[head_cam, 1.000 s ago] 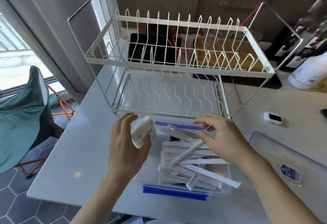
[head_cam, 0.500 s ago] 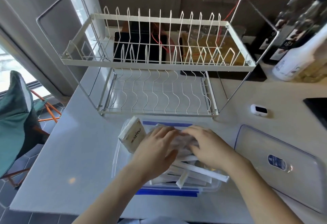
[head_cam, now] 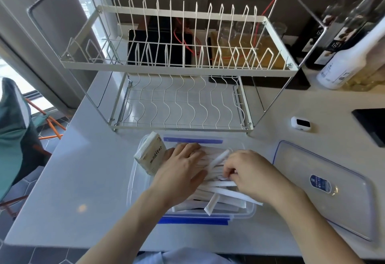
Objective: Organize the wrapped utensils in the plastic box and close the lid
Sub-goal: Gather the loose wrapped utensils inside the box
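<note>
A clear plastic box point(head_cam: 133, 184) with blue clasps sits on the white counter in front of me. Several white paper-wrapped utensils point(head_cam: 227, 193) lie in it in a loose pile, some sticking out over the front rim. A tissue pack point(head_cam: 151, 155) leans in the box's left end. My left hand point(head_cam: 181, 170) rests flat on the pile, fingers spread. My right hand point(head_cam: 252, 174) is curled over the wrappers at the right, fingertips pinching among them. The clear lid point(head_cam: 325, 188) with a blue label lies flat to the right of the box.
A white two-tier wire dish rack point(head_cam: 179, 72) stands just behind the box. A small white device point(head_cam: 301, 123) lies right of the rack, a black object point(head_cam: 373, 124) at the right edge. Bottles point(head_cam: 350, 55) stand at back right. A green chair point(head_cam: 14, 138) is left of the counter.
My left hand set the tissue pack into the box's left end and moved onto the utensil pile. My right hand dropped from the box's back edge onto the wrappers.
</note>
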